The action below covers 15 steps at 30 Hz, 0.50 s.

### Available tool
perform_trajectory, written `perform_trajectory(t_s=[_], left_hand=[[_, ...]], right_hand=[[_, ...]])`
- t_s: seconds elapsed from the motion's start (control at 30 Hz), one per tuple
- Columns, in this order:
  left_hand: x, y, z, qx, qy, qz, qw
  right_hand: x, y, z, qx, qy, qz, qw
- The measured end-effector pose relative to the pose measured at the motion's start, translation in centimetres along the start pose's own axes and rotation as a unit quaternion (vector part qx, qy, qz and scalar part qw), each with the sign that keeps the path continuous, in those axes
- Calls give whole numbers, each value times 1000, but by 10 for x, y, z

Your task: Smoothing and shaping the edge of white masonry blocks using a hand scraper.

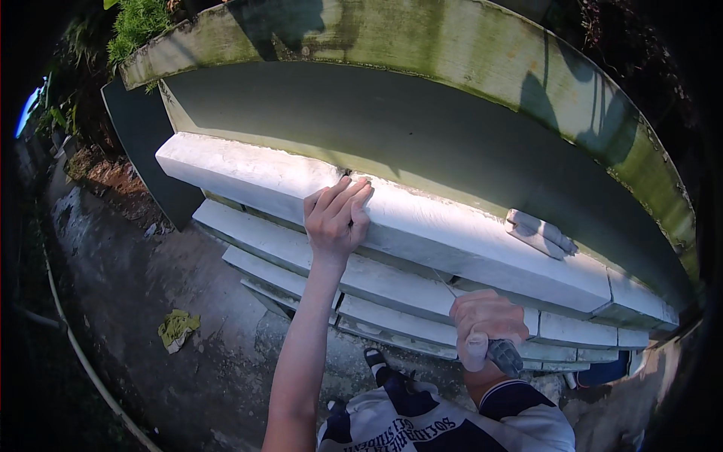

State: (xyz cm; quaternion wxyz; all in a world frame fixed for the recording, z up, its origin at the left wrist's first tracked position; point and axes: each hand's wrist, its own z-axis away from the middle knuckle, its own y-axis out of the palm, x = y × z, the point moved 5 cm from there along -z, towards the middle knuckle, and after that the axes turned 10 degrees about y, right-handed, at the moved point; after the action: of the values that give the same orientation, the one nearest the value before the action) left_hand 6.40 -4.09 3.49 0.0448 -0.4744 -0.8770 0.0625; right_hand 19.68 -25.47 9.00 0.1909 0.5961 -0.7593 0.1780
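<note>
Right hand (488, 322): right of centre in the lower half of the frame, clenched around a grey handle (506, 358), its end jutting out below the fist.
Thin tool (444, 282): slanting out of the fist toward the upper left, in front of the pale steps (399, 295); tip too fine to tell whether touching them.
Left hand (334, 217): near the centre, back turned up, fingers bent onto the white ledge (248, 169), tips by a small dark spot (347, 172) at the rear edge; cannot tell whether pinching anything.
Ledge and steps: tiered, slanting from left of centre down to the lower right, dark gaps below.
Grey piece (536, 232): lying on the ledge, right of centre, lumpy at one end; kind unclear.
Curved wall (301, 105): behind the ledge, face shaded, mossy rim (407, 49) arcing across the top; cannot tell what, if anything, is contained beyond.
Greenery (139, 30): upper left, beside the rim's end.
Dark blue thing (606, 372): lower right, low by the steps; cannot tell whether a container.
Yellow-green cloth (178, 329): crumpled on the ground (218, 369), lower left.
</note>
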Motion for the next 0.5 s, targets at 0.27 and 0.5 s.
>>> perform_trajectory(t_s=[0.27, 0.5], left_hand=[[-1, -1, -2, 5, 4, 1, 1000], [-1, -6, 1, 9, -1, -13, 1000]], right_hand=[[-5, -7, -9, 4, 20, -21, 1000], [-14, 5, 2, 18, 1, 16, 1000]])
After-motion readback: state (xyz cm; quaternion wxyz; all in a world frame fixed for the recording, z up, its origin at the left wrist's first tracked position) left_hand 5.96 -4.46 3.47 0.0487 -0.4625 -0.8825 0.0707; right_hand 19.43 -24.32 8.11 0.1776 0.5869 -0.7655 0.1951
